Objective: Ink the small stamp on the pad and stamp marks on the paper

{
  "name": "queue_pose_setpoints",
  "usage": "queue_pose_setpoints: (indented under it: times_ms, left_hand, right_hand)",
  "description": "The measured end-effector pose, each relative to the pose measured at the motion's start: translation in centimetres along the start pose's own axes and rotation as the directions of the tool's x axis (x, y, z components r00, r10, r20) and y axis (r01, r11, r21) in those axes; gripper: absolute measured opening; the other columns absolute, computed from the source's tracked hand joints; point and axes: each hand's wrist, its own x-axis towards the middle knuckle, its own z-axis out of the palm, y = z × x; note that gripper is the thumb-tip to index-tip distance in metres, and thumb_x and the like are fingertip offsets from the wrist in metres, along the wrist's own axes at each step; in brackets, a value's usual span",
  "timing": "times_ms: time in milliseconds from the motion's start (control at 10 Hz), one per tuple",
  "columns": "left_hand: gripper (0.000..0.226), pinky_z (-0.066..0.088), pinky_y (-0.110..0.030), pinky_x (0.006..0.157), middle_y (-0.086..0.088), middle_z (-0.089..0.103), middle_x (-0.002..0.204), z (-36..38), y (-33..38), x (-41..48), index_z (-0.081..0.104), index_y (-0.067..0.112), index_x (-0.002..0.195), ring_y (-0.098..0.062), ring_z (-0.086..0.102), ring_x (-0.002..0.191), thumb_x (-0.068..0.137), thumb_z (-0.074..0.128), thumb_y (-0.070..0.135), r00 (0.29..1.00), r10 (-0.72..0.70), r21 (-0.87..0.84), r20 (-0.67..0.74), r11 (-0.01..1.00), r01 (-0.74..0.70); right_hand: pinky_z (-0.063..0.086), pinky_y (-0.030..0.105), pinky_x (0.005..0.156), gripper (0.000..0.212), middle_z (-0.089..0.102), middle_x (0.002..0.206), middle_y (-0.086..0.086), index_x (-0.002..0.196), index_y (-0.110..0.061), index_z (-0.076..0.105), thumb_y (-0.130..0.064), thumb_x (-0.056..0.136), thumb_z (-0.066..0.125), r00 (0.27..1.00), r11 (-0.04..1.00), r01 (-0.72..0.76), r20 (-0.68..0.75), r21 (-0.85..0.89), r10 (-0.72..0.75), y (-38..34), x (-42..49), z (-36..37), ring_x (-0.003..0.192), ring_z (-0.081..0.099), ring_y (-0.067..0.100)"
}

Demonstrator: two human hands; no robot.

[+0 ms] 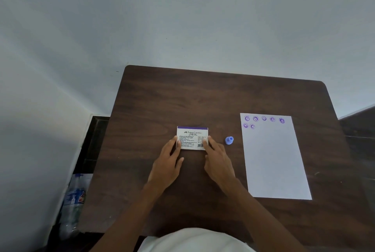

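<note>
A closed stamp pad [192,137], white with printed text and a purple strip along its far edge, lies in the middle of the dark wooden table [203,97]. My left hand [168,162] touches its left end with the fingertips. My right hand [218,160] touches its right end the same way. The small blue stamp [229,140] lies alone on the table, just right of my right hand. A white sheet of paper [274,160] lies at the right, with several purple smiley marks [263,118] along its far edge.
A plastic water bottle [74,201] stands on the floor left of the table. Pale walls rise behind and to the left. A dark ledge [357,121] runs past the table's right edge.
</note>
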Motion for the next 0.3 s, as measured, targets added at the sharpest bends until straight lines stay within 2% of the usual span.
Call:
queue_pose_setpoints:
  times_ms: [100, 200, 300]
  left_hand:
    - [0.063, 0.044, -0.037, 0.110, -0.004, 0.011, 0.166, -0.1, -0.7, 0.4, 0.023, 0.013, 0.157, -0.017, 0.013, 0.151, 0.103, 0.048, 0.033, 0.999, 0.021, 0.057, 0.047, 0.998, -0.024]
    - [0.068, 0.043, -0.038, 0.111, 0.000, 0.000, 0.167, -0.8, -0.5, 0.2, 0.013, 0.017, 0.159, -0.015, 0.008, 0.152, 0.103, 0.046, 0.039, 0.997, 0.018, 0.037, 0.080, 0.999, -0.021]
    - [0.071, 0.043, -0.037, 0.109, -0.002, 0.000, 0.167, -0.9, 0.4, 0.1, 0.009, 0.020, 0.159, -0.017, 0.011, 0.152, 0.103, 0.047, 0.039, 1.000, 0.001, 0.005, -0.012, 1.000, -0.001]
  right_hand:
    - [0.039, 0.034, 0.108, 0.062, 0.018, 0.161, 0.001, 0.151, -0.021, 0.023, -0.016, 0.096, 0.052, 0.999, 0.999, -0.021, 0.025, 0.035, 0.020, 0.0, 0.1, 0.0, 0.145, 0.021, 0.020]
    - [0.038, 0.036, 0.109, 0.057, 0.022, 0.160, 0.002, 0.149, -0.020, 0.029, -0.019, 0.096, 0.052, 0.999, 0.995, -0.022, -0.021, 0.100, 0.024, 0.0, -0.6, -0.8, 0.145, 0.025, 0.020]
    - [0.048, 0.037, 0.103, 0.043, 0.044, 0.148, 0.006, 0.137, -0.015, 0.048, -0.019, 0.094, 0.055, 0.959, 0.997, 0.006, -0.283, 0.076, 0.016, 1.4, -1.8, -1.5, 0.136, 0.042, 0.023]
